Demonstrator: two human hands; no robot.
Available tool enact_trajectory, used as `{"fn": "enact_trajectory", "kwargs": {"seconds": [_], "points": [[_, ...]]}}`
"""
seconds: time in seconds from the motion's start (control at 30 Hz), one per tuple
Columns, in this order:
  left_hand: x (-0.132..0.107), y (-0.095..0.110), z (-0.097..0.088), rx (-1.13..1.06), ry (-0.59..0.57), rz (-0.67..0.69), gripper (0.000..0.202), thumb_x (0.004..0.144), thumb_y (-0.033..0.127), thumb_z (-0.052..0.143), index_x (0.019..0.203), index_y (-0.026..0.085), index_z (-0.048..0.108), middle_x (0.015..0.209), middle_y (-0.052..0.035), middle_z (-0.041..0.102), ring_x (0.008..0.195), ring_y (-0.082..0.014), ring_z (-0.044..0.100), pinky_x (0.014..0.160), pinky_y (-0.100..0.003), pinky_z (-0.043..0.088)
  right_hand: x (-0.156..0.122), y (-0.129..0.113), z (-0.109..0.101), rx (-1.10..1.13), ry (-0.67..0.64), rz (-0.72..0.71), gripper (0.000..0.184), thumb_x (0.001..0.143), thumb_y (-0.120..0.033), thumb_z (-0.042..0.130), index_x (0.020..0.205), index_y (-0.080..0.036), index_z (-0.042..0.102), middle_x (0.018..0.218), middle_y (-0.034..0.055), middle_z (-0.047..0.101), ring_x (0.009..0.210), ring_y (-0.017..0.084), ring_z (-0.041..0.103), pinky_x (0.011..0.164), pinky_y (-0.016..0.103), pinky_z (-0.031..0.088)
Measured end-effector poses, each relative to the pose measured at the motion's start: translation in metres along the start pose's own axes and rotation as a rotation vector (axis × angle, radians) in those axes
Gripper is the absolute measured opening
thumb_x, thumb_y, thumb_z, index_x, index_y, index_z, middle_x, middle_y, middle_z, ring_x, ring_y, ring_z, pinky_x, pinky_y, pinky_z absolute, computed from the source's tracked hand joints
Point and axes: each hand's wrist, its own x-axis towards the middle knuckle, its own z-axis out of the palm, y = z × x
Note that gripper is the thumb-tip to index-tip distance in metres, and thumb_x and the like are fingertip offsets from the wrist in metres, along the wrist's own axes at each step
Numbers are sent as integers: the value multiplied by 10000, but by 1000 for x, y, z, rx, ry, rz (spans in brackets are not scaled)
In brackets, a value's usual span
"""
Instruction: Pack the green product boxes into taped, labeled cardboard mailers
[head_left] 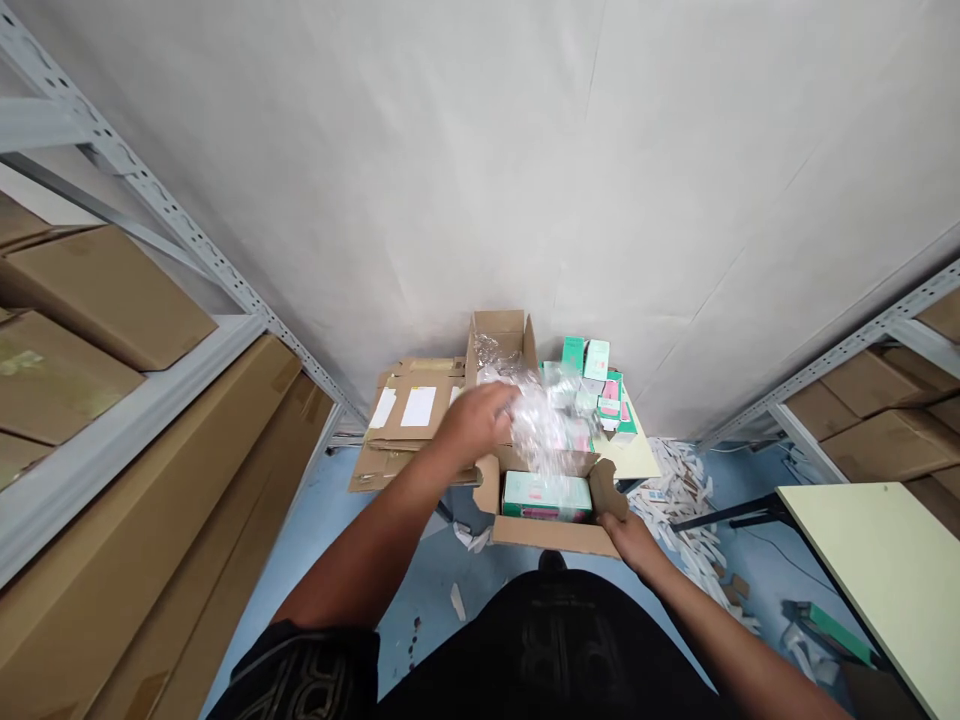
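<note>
My left hand (480,420) is closed on a crumpled sheet of clear bubble wrap (541,425), raised above an open cardboard box (555,533). Inside that box lies a mint-green and white carton (546,493) with pink marks. My right hand (628,537) grips the box at its near right corner. Beyond it stands a second open cardboard box (499,322) with more clear wrap in it. Small green and white cartons (597,358) cluster on the table to the right, partly hidden behind the wrap.
Flattened cardboard boxes (412,418) with white labels are stacked at left on the table (641,455). Shelves of brown boxes (105,290) line the left side, with more boxes (877,400) at right. Paper scraps (686,500) litter the floor near another table (870,570).
</note>
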Motion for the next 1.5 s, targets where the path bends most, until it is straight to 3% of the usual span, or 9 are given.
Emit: {"fn": "enact_trajectory", "kwargs": {"seconds": [0.13, 0.33, 0.57, 0.7, 0.8, 1.0, 1.23, 1.4, 1.5], "points": [[-48, 28, 51, -28, -340, 173, 318, 871, 195, 556, 1142, 232, 718, 1132, -86, 714, 1046, -267, 669, 949, -390, 524, -12, -8, -3, 73, 24, -32, 347, 831, -444, 495, 904, -189, 720, 980, 105, 771, 992, 305, 699, 808, 346, 520], [-50, 43, 124, 231, -697, -80, 240, 857, 114, 591, 1015, 130, 771, 1073, -228, 745, 1017, -361, 720, 868, -469, 567, -22, -15, 4, -41, 12, -55, 283, 821, -400, 482, 734, -210, 673, 770, 72, 727, 808, 265, 686, 688, 315, 483], [-35, 79, 134, 283, -745, -102, 384, 835, 93, 632, 1214, 104, 692, 1118, -251, 734, 1063, -393, 703, 874, -502, 554, -29, 5, -2, -31, 82, -6, 317, 832, -408, 466, 677, -205, 655, 738, 103, 715, 754, 263, 663, 657, 323, 455], [-40, 105, 105, 220, -502, 104, 556, 791, 223, 715, 1334, 161, 609, 1334, -228, 633, 1275, -426, 546, 1057, -588, 419, -32, 26, -23, 54, 100, 14, 336, 853, -411, 464, 773, -178, 692, 851, 117, 746, 881, 284, 676, 736, 325, 464], [-38, 135, 108, 143, -414, 206, 363, 910, 344, 598, 1244, 214, 657, 1309, -188, 629, 1261, -391, 532, 1051, -554, 414, -34, 46, -42, 92, 124, 41, 348, 856, -408, 454, 780, -176, 702, 823, 104, 741, 906, 291, 668, 764, 328, 462], [5, 212, 210, 139, -821, 158, 401, 952, 501, 529, 1082, 189, 744, 1177, -181, 676, 1058, -353, 672, 867, -438, 530, -45, 106, -89, 141, 184, 24, 329, 881, -381, 461, 825, -177, 713, 843, 100, 749, 852, 262, 664, 711, 302, 436], [72, 342, 330, 243, -949, 223, 567, 829, 393, 728, 1317, 119, 637, 1331, -218, 645, 1194, -377, 650, 957, -407, 524, -65, 218, -174, 125, 279, 249, 337, 920, -302, 438, 783, -149, 705, 805, 116, 740, 761, 221, 661, 620, 273, 372], [94, 433, 372, 98, -1013, 431, 573, 1006, 487, 449, 1479, 171, 518, 1366, -170, 664, 1243, -319, 647, 996, -406, 525, -84, 310, -244, 148, 413, 316, 369, 956, -324, 453, 971, -122, 762, 1009, 181, 775, 980, 291, 711, 734, 298, 457], [104, 470, 381, -151, -819, 664, 430, 990, 374, 506, 1366, 194, 610, 1427, -137, 628, 1335, -290, 576, 1110, -426, 460, -94, 357, -281, 206, 510, 362, 391, 982, -346, 445, 1098, -146, 761, 1106, 165, 771, 1095, 291, 699, 825, 306, 489]]}}
